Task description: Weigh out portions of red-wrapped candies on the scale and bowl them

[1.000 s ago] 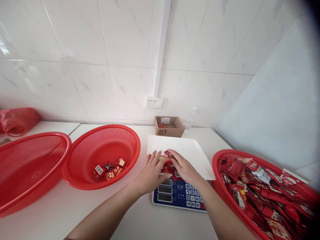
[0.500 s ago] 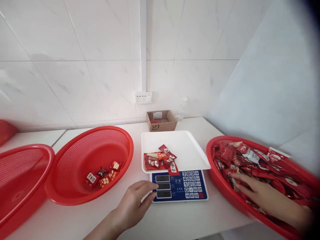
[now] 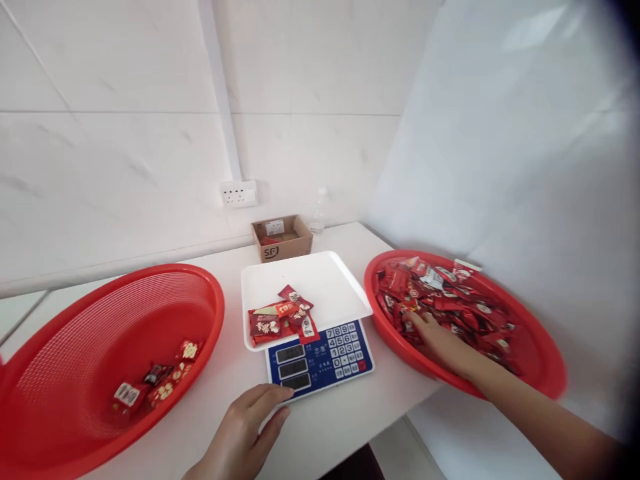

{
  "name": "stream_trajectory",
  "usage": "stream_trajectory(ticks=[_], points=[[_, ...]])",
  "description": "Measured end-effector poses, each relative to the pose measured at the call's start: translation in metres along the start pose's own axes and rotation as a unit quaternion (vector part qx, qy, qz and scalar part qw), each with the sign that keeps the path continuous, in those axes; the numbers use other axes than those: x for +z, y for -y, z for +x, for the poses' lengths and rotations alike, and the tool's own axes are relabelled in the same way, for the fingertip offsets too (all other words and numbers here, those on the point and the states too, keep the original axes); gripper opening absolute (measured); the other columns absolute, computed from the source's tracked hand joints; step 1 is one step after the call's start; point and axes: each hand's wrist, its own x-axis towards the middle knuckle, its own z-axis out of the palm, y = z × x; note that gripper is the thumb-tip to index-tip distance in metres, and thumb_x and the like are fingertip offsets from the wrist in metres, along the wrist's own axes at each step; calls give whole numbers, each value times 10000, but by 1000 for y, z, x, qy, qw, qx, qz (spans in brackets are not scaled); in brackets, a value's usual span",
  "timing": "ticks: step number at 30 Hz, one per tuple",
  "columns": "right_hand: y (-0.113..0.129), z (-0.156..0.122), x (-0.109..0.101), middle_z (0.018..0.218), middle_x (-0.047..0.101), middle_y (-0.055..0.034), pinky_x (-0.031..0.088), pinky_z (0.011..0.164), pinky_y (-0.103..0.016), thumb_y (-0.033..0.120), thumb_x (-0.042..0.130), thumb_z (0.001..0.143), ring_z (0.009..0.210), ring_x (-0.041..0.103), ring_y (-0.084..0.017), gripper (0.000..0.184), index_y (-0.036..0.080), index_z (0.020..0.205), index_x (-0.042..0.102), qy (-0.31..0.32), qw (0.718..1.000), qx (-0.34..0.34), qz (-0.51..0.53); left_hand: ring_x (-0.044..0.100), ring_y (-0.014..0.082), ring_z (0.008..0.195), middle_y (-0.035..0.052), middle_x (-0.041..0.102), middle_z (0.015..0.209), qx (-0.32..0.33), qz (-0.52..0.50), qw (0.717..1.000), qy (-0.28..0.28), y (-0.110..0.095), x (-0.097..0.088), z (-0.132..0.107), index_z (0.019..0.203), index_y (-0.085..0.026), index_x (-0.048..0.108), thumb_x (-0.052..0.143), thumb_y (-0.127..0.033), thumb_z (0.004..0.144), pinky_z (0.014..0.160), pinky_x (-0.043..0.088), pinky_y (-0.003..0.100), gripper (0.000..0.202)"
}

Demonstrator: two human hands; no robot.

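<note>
My right hand (image 3: 440, 343) reaches into the red basket (image 3: 555, 373) on the right, among many small red snack packets (image 3: 455, 303). Its fingers are drawn together at a small red packet (image 3: 411, 307) near the basket's left side; the fingertips are partly hidden. My left hand (image 3: 247, 427) is empty, with thumb and forefinger apart, by the front left corner of the blue-and-white digital scale (image 3: 320, 360). On the scale's white tray (image 3: 335, 287) several red packets (image 3: 283, 317) lie in a loose pile, one overhanging the front edge.
To the left stands a big red basket (image 3: 115, 300) with several small packets (image 3: 160, 380) at its bottom. Behind the scale are an open cardboard box (image 3: 285, 249) and a clear plastic bottle (image 3: 319, 213). A wall socket (image 3: 239, 194) sits above the table.
The view has turned right, so things sit further left. My right hand's fingers, spread over the packets before, have come together among them. My left hand stays by the scale's front left corner.
</note>
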Motion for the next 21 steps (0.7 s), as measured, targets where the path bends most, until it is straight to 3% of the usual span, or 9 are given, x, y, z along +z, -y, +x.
stream_trajectory(ticks=[3,6,8,14,17,21], points=[[6,3,-14,1044,675,-92,480,754,-340,130,528,624,858,658,-251,490,230,1099,587,42,999,4,-11,703,146,853,22,720,965,31,7,999,-4,4,1,1,1090,-281,612,536,-259,903,743,562,185,203],[3,8,-34,842,695,-63,479,730,-328,147,467,707,807,663,-237,300,221,980,566,-15,999,43,-4,706,144,842,23,722,956,45,14,999,-9,6,0,2,1094,-283,606,536,-275,906,733,560,179,200],[-1,11,-47,830,694,-58,481,709,-323,189,456,742,776,663,-228,220,225,939,549,-49,997,59,-3,708,142,829,29,723,944,46,19,999,-10,7,-1,3,1087,-276,607,528,-291,913,722,559,175,192],[1,5,-67,800,704,-25,480,653,-313,294,460,756,732,655,-218,120,243,805,558,-53,998,41,-12,704,119,829,29,719,942,54,24,998,-21,9,-3,7,1093,-261,602,518,-311,924,722,543,144,195],[14,1,-68,756,696,-15,480,647,-324,285,456,751,707,647,-221,124,253,805,563,-78,996,30,-18,698,115,838,28,715,961,44,22,999,-7,9,-2,6,1107,-263,597,519,-281,923,730,541,147,200],[54,6,-59,783,671,-19,509,569,-319,338,457,771,575,626,-189,177,246,877,565,-103,985,9,137,686,130,876,39,708,984,19,14,1000,15,6,-1,4,1090,-246,603,499,-237,924,778,542,192,195]])
